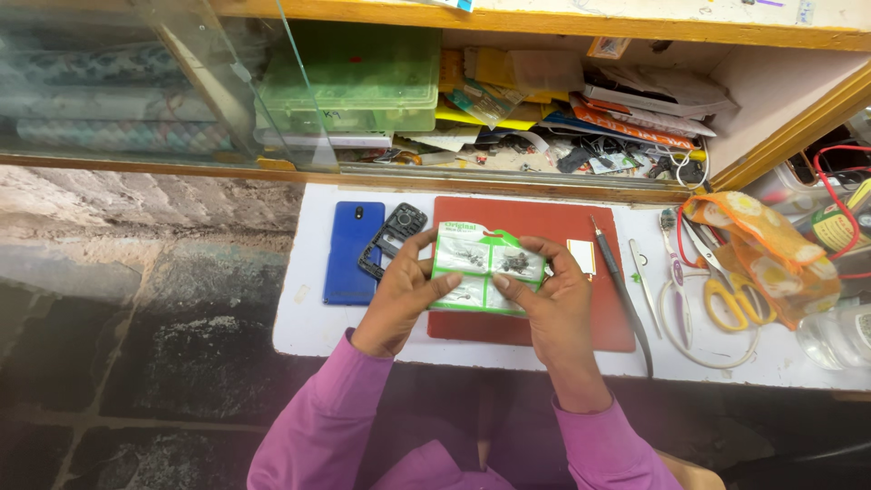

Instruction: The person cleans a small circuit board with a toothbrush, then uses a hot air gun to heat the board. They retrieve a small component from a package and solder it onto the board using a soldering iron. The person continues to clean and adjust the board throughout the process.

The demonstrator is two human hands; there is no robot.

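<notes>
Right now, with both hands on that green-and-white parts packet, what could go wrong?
1. The green-and-white plastic packet holds small dark metal parts; held above the red rectangular mat by the left hand and right hand, it could spill them and they may scatter.
2. The blue phone back and black phone frame lie beside the left hand; a sweep could knock them.
3. The thin pointed dark probe lies close to the right hand, a possible prick.

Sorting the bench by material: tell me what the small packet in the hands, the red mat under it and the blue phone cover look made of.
Packet: seems thin clear plastic over white-and-green printed card; small dark parts show through it.
Red mat: probably rubber or soft plastic, matte, flat, with rounded corners.
Blue phone cover: likely hard plastic with a smooth, faintly glossy face.
Both the left hand and the right hand grip the packet.
</notes>
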